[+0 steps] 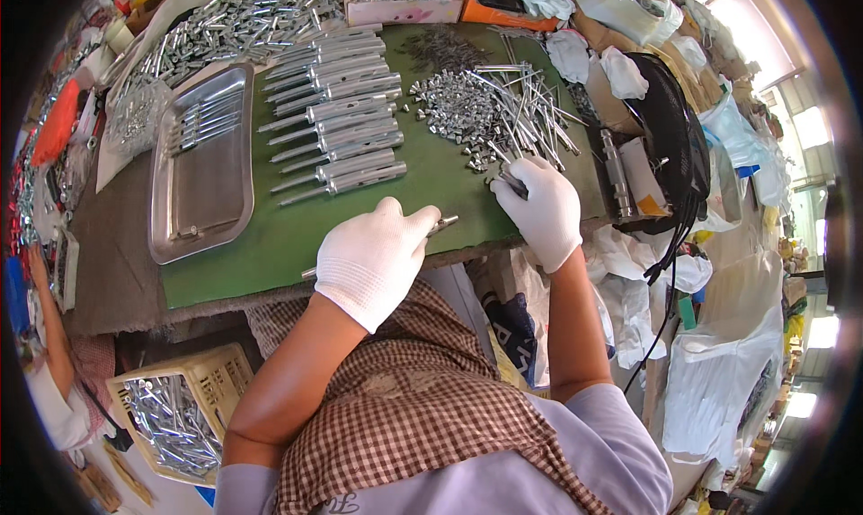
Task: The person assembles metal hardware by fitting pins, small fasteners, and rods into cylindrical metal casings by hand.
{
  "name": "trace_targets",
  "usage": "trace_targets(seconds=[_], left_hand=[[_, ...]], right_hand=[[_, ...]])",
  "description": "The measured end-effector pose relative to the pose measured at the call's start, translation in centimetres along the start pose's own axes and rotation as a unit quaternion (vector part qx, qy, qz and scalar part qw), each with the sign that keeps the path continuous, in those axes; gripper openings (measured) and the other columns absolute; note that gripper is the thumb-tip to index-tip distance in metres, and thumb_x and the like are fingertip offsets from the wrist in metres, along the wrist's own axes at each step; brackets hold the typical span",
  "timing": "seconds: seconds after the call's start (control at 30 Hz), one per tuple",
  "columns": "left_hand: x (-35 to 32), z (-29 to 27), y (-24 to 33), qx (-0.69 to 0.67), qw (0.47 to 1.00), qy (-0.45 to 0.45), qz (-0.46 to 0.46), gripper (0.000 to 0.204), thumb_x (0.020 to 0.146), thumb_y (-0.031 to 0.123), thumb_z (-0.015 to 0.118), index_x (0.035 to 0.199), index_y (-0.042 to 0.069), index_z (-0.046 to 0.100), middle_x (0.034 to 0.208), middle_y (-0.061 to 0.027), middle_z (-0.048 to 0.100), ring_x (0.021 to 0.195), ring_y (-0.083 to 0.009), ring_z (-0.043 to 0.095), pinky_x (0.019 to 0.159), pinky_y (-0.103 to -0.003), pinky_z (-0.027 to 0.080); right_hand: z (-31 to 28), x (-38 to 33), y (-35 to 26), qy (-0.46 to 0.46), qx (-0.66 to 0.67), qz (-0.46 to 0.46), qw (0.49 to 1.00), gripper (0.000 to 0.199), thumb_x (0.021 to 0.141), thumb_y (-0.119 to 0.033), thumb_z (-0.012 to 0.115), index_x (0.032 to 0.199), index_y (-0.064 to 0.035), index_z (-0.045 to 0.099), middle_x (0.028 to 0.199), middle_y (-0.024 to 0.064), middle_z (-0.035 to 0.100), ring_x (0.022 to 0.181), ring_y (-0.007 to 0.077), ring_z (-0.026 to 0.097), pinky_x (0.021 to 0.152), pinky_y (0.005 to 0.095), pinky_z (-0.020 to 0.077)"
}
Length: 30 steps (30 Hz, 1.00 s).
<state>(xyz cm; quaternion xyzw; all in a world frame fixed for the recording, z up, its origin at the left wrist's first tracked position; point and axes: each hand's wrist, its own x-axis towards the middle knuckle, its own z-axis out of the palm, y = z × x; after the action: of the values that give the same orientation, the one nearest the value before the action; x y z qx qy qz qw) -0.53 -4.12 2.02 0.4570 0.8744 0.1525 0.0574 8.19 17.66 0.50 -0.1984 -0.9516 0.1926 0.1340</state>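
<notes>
Metal rod (pixel 444 225) — long axis slanting up rightward, clamped in fingers of left hand (pixel 373 254); right hand (pixel 546 211) beside loose pins (pixel 546 119) — finger closure cannot be told.

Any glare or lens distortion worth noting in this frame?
Head view: windows at right are blown out; the metal rods show bright highlights; the tray carries soft reflections; fisheye curvature bends the outer surroundings, with black corners.

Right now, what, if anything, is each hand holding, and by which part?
Left hand: a metal rod, gripped around its middle, both ends showing. Right hand: fingers at small metal parts; any hold can't be told.
</notes>
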Motion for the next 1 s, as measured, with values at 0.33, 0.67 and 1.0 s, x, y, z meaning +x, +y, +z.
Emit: trace_targets(seconds=[0.33, 0.67, 1.0], left_hand=[[-0.1, 0.1, 0.0, 0.003, 1.000, 0.005, 0.003, 0.019, 0.090, 0.022, 0.063, 0.109, 0.023, 0.064, 0.081, -0.0086, 0.057, 0.061, -0.0298, 0.063, 0.054, -0.042, 0.051], [-0.2, 0.0, 0.0, -0.003, 1.000, -0.011, -0.004, 0.019, 0.089, 0.022, 0.063, 0.108, 0.022, 0.064, 0.081, -0.0091, 0.058, 0.062, -0.0300, 0.064, 0.055, -0.042, 0.052], [-0.2, 0.2, 0.1, -0.009, 1.000, 0.018, -0.002, 0.018, 0.089, 0.022, 0.064, 0.106, 0.023, 0.066, 0.081, -0.0078, 0.059, 0.064, -0.0299, 0.064, 0.057, -0.042, 0.052]], right_hand=[[-0.1, 0.4, -0.4, -0.015, 0.012, -0.057, 0.998, 0.012, 0.086, -0.021, 0.067, 0.092, -0.0108, 0.069, 0.088, 0.0095, 0.064, 0.079, 0.0318, 0.064, 0.068, 0.0407, 0.0504], [-0.5, -1.0, -0.2, -0.001, 0.011, -0.008, 1.000, 0.011, 0.085, -0.017, 0.070, 0.090, -0.0082, 0.068, 0.085, 0.0095, 0.062, 0.076, 0.0300, 0.062, 0.067, 0.0371, 0.0494], [-0.8, 0.6, 0.6, -0.048, -0.029, -0.185, 0.981, 0.014, 0.086, -0.014, 0.065, 0.099, -0.0144, 0.069, 0.093, 0.0061, 0.063, 0.081, 0.0293, 0.064, 0.070, 0.0376, 0.0523]])
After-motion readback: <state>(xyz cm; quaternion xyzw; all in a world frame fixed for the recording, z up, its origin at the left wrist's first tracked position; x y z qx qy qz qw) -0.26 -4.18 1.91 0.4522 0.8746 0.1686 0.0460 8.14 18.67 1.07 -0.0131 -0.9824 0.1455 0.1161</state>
